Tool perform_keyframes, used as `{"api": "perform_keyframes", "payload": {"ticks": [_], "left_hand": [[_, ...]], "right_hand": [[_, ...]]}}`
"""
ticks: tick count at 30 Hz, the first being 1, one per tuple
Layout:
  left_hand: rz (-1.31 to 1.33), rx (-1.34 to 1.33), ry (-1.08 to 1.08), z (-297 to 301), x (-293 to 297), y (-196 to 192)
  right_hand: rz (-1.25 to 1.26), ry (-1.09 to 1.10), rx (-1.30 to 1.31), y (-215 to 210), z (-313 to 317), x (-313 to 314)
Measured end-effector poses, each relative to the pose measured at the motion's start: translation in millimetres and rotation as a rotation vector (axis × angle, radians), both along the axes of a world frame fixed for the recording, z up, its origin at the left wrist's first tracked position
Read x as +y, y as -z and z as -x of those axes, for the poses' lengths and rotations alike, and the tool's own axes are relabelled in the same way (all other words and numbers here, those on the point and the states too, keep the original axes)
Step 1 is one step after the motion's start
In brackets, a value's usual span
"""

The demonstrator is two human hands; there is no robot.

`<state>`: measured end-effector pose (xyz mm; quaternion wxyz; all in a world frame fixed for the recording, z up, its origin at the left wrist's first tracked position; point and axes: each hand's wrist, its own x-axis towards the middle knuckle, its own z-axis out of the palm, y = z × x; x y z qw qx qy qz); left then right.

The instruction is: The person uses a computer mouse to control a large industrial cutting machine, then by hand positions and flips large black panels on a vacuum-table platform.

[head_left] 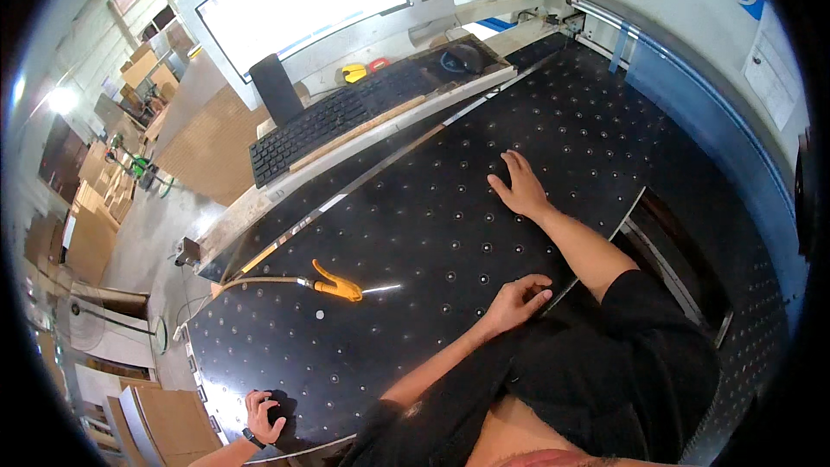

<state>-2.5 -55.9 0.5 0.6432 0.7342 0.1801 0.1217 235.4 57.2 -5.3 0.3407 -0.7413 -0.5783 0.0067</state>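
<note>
Workshop floor with cardboard stacks off to the left, a large machine housing along the far right. Black bench studded with rows of small round inserts, filling the middle. Right hand flat on the black surface toward the far side, fingers spread wide, palm down, holding nothing. Left hand resting near the bench's near edge, fingers loosely curled, fingertips touching the surface, holding nothing. Yellow-handled air gun lying on the bench well left of the left hand, hose trailing off toward the left edge, metal nozzle pointing right. Another person's hand gripping the near left corner of the bench, a watch at the wrist. Black keyboard on a shelf beyond the far edge, a mouse to its right, a bright monitor above.
</note>
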Motion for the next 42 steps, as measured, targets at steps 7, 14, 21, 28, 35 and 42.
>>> {"api": "perform_keyframes", "payload": {"ticks": [7, 14, 21, 28, 35, 42], "left_hand": [[-0.062, -0.043, -0.021, -8, -6, -4], [-0.080, -0.099, -0.107, -13, -13, 4], [-0.053, -0.050, -0.128, -9, -14, -2], [-0.253, -0.049, -0.128, -13, -20, -7], [-0.282, -0.007, -0.107, -13, -18, 0], [-0.355, 0.041, -0.098, -15, -26, -16]], "right_hand": [[-0.065, -0.021, 0.154, 15, -8, -28], [0.074, -0.070, 0.134, 0, -14, -140], [0.030, 0.045, -0.020, 3, -23, -192], [-0.040, 0.072, -0.016, 1, -22, -192], [-0.089, 0.084, -0.006, 8, -21, -184], [-0.118, 0.124, 0.011, 9, -25, -191]]}}
